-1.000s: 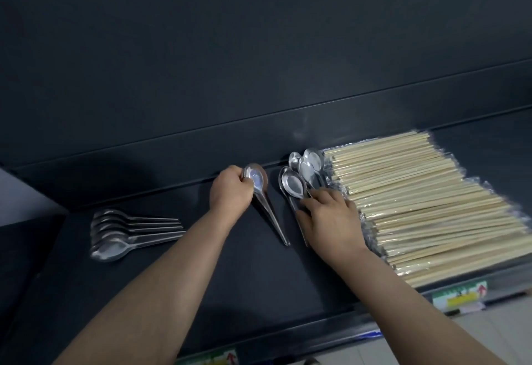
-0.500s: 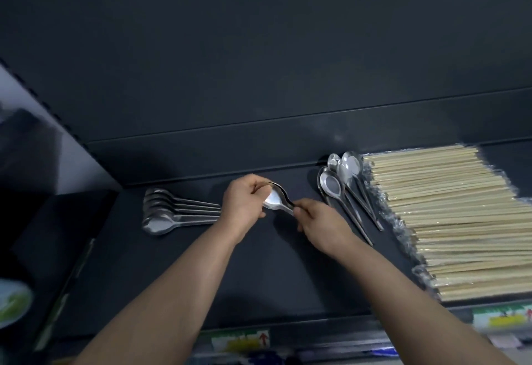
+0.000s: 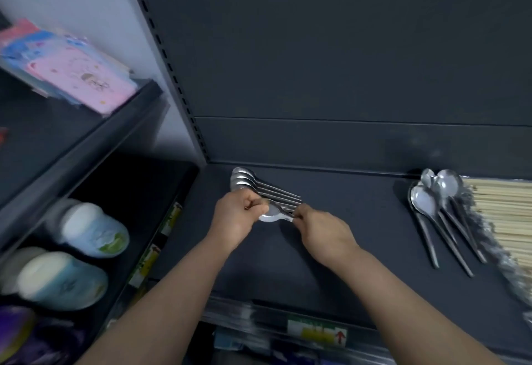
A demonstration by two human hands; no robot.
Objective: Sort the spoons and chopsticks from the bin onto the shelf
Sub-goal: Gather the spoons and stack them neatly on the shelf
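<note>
The spoon (image 3: pixel 272 216), left hand (image 3: pixel 236 218) gripping and right hand (image 3: pixel 322 229) pinching it, had moved from 3 o'clock beside the row (image 3: pixel 247 182), seemingly nearly placed.

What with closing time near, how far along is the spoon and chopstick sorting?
Done: a row of spoons lies at the shelf's left, a second spoon group and the chopsticks at its right. In hand: one spoon, left hand at its bowl, right hand pinching its handle, beside the row. Left: setting it down; the bin is out of view.
</note>
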